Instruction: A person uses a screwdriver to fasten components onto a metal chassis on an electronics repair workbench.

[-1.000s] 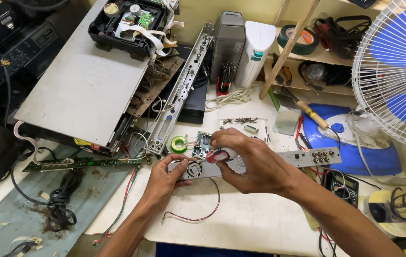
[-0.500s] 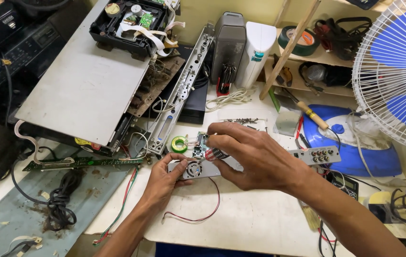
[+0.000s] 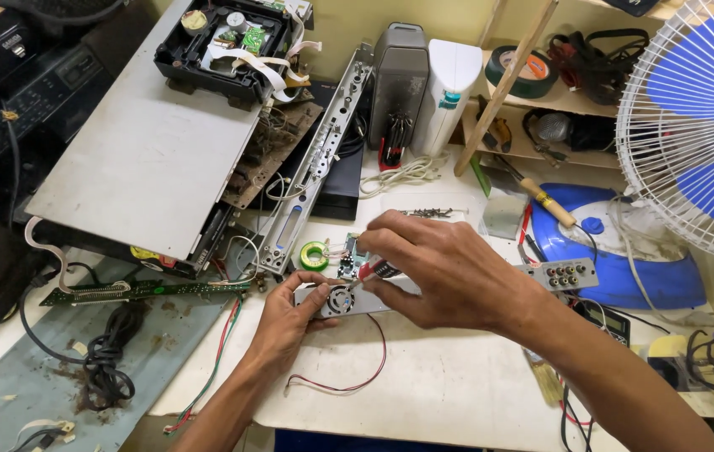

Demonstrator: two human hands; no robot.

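At a cluttered repair bench (image 3: 457,393), a person bends over a narrow silver panel strip (image 3: 357,300) that lies flat on the white surface, near the front edge, with a small round part set into its left end. The left hand (image 3: 286,314) steadies that end, fingers curled against the strip's near edge. The right hand (image 3: 440,272) arches over the middle of the strip, its fingers pinched narrow around a red-handled screwdriver (image 3: 373,272) whose tip points down toward the round part; whether the tip sits in a screw head cannot be told from this view. A red and black wire (image 3: 348,381) loops from the strip across the bench. Just beyond lie a green-ringed coil (image 3: 315,255) and a small connector plate (image 3: 562,274) with a row of round sockets. An opened player chassis with a grey lid (image 3: 148,151) leans at the left, and a blue-bladed fan (image 3: 696,117) stands at the right. The work appears to be at the fastening stage on the panel strip; the next move likely calls for a steady downward press and a firm left-hand hold so the strip does not slide.
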